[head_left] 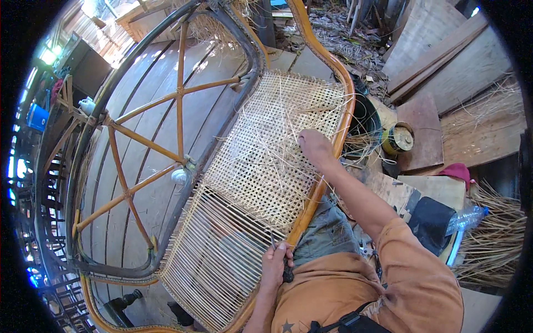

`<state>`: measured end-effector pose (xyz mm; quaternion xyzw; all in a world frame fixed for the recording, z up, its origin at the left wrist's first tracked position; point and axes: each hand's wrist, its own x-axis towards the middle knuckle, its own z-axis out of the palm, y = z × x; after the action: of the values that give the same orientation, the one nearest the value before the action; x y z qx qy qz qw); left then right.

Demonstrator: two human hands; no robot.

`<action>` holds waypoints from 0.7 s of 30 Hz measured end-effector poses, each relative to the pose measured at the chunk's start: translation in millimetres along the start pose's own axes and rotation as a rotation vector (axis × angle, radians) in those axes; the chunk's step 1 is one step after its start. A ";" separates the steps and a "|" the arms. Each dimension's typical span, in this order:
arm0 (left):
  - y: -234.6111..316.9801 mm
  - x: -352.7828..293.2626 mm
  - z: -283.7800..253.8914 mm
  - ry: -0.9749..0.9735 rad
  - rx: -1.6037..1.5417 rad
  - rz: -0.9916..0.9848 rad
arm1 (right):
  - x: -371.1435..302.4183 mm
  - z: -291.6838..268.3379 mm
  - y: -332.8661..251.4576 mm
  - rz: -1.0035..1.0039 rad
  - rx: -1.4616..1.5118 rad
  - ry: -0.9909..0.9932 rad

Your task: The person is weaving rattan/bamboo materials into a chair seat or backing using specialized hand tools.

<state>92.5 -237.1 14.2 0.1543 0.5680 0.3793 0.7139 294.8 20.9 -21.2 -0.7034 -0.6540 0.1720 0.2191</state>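
Note:
A curved rattan frame (344, 72) lies across my lap, with a cane panel (244, 177) stretched inside it. Its far part is an open lattice; the near part (205, 261) carries only parallel strands. Loose cane strips (275, 139) are scattered over the lattice. My right hand (315, 145) is closed low over the lattice near the right rail, and its fingertips are hard to see. By the near right rail, my left hand (275, 263) grips a thin pointed tool with a dark handle (288, 272), its tip up against the panel's edge.
A dark rattan frame with crossed poles (180, 91) stands to the left on wooden planks. On the right are a bucket (363, 119), a yellowish can (398, 137), boards (466, 72), a plastic bottle (467, 218) and a bundle of cane (491, 238).

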 end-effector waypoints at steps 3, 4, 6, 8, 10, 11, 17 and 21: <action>0.6 -3.3 -1.3 -0.003 -0.006 0.002 | 8.2 8.1 -20.7 0.081 -0.219 -0.201; 2.4 -4.4 -1.0 -0.013 -0.013 0.002 | 9.0 7.2 -28.5 0.138 -0.245 -0.242; 3.8 -6.1 -1.4 -0.020 -0.023 0.004 | 12.3 8.8 -31.9 0.191 -0.272 -0.283; 4.7 -6.8 0.2 -0.010 -0.016 -0.001 | 21.5 13.0 -19.8 0.243 -0.246 -0.239; 2.6 -4.3 0.1 -0.015 -0.007 -0.001 | 29.6 8.0 -2.5 0.224 -0.132 -0.221; 1.7 -3.1 0.8 -0.019 0.004 -0.004 | 31.7 3.2 5.9 0.205 -0.018 -0.205; 18.5 -12.1 1.1 -0.030 -0.163 -0.139 | -5.1 -47.4 11.4 0.530 0.765 -0.436; 68.2 19.1 27.0 0.063 0.649 0.211 | -66.3 -45.8 29.7 0.246 0.415 -0.391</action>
<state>93.9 -172.3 53.7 0.4194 0.6618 0.2554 0.5665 338.4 -50.3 -1.3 -0.6711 -0.5446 0.4592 0.2055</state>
